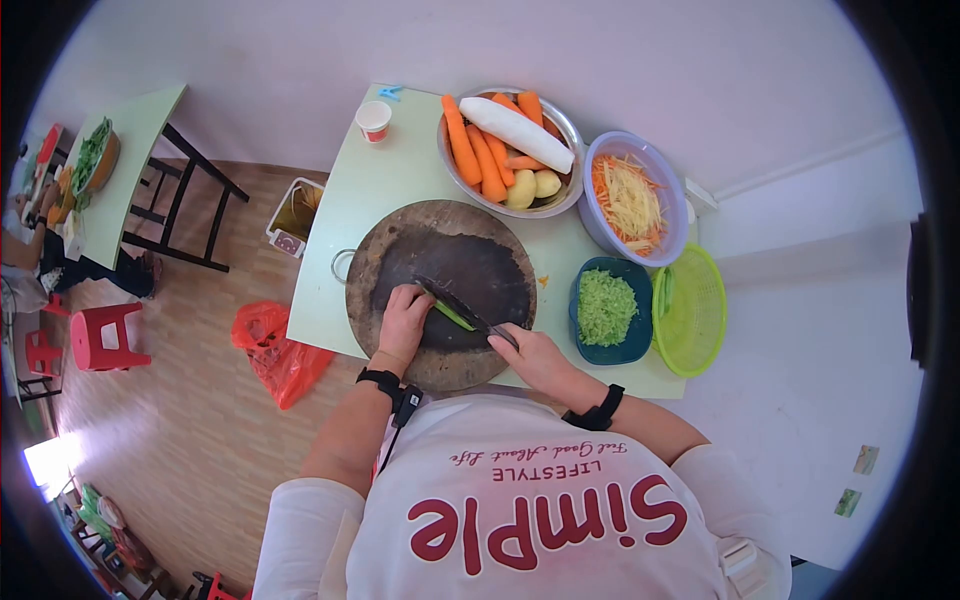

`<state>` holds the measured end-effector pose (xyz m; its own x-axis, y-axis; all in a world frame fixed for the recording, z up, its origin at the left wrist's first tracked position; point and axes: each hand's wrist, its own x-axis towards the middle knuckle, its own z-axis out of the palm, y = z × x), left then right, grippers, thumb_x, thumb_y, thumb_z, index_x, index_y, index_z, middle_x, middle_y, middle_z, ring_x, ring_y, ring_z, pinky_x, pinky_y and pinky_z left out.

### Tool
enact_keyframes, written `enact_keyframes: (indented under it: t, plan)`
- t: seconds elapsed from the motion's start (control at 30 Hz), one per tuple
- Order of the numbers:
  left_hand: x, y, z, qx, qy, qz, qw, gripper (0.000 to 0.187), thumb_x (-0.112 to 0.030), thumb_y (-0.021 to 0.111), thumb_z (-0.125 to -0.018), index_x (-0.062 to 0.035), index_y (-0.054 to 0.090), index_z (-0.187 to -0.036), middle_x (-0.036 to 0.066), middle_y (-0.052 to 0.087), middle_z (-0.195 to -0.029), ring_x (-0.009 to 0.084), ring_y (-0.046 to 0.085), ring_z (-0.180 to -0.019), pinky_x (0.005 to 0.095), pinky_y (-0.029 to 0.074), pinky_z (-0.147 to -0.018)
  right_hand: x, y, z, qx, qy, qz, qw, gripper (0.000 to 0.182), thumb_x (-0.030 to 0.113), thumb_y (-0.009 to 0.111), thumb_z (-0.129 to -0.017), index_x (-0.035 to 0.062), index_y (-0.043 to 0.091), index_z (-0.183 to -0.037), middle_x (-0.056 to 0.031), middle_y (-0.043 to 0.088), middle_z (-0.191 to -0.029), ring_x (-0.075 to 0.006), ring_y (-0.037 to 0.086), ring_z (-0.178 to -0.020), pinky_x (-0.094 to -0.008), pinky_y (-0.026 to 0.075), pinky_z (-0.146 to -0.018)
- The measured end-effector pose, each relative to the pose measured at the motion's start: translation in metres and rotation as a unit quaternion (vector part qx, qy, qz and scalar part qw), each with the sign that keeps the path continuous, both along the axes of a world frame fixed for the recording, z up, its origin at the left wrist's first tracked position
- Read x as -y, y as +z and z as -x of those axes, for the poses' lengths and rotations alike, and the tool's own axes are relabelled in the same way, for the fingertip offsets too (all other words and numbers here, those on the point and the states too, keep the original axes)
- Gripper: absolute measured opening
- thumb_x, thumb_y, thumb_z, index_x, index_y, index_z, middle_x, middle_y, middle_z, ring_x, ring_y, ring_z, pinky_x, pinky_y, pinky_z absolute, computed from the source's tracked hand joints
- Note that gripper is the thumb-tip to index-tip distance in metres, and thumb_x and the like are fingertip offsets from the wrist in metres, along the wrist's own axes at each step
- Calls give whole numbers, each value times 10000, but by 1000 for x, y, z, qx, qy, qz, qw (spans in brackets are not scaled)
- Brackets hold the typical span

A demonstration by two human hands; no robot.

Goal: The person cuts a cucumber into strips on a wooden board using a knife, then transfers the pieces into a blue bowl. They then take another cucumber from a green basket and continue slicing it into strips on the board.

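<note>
My right hand [530, 355] grips the handle of a dark-bladed kitchen knife [462, 308]. Its blade points up and left across the round wooden chopping board [510, 225], alongside a green vegetable stalk [452, 316]. The fingers of my left hand [404, 318] are bent over the stalk's upper end, close to the blade, pressing it on the board. To the right, a teal bowl [574, 335] holds finely chopped green vegetable [606, 308]. Beside it, a lime-green basket [712, 310] leans at a tilt with a few green pieces inside.
At the table's back stands a metal bowl [450, 172] of carrots, potatoes and a peeled white radish [515, 132]. A lilac basin [672, 190] of shredded vegetables adjoins it. A paper cup [373, 120] stands far left. On the floor lie a red bag [275, 355] and a bin [296, 215].
</note>
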<state>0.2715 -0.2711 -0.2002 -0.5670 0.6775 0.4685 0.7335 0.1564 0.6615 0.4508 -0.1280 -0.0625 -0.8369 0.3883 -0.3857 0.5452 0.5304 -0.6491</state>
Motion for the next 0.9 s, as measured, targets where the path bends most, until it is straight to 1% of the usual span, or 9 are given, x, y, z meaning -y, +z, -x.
enact_keyframes:
  t: [0.27,0.37,0.6,0.8,0.87,0.9]
  plan:
    - [1,0,0,-5,-2,7,1000,122,-36,676,-786,-66,661,-903,104,581,-958,310,581,-952,392,512,-802,-1,-10,-2,-7,13,-4,1000,392,391,510,-992,35,618,-1117,-243,673,-864,-429,648,-829,-472,506,-732]
    - [1,-1,0,-3,0,10,1000,119,-36,677,-784,-66,660,-898,101,582,-956,309,582,-953,392,513,-800,0,-6,-1,12,16,-10,1000,355,353,512,-1002,36,609,-1129,-224,671,-884,-419,646,-840,-452,503,-731]
    - [1,-1,-1,6,4,11,1000,117,-38,683,-777,-67,659,-888,98,586,-951,310,584,-954,392,516,-801,2,-13,2,16,22,-7,1000,367,356,511,-1002,25,599,-1135,-224,673,-884,-421,646,-828,-458,502,-728]
    - [1,-1,-2,9,2,5,1000,133,-32,673,-764,-69,659,-891,97,591,-957,309,582,-960,391,512,-814,8,-28,7,7,6,-20,1000,398,356,509,-1002,20,589,-1200,-240,679,-913,-425,656,-866,-456,510,-766]
    - [2,1,-1,5,-2,8,1000,145,-30,661,-759,-69,658,-898,94,595,-964,306,581,-967,389,510,-828,10,-44,8,-30,-3,-18,999,422,354,513,-1000,28,570,-1261,-240,684,-933,-427,656,-887,-457,513,-785]
    - [2,0,-1,5,-2,14,1000,141,-29,660,-758,-69,660,-893,93,595,-961,304,580,-966,386,506,-832,9,-49,7,-35,-4,-20,999,422,354,513,-1000,28,570,-1261,-240,684,-933,-427,656,-887,-457,513,-785]
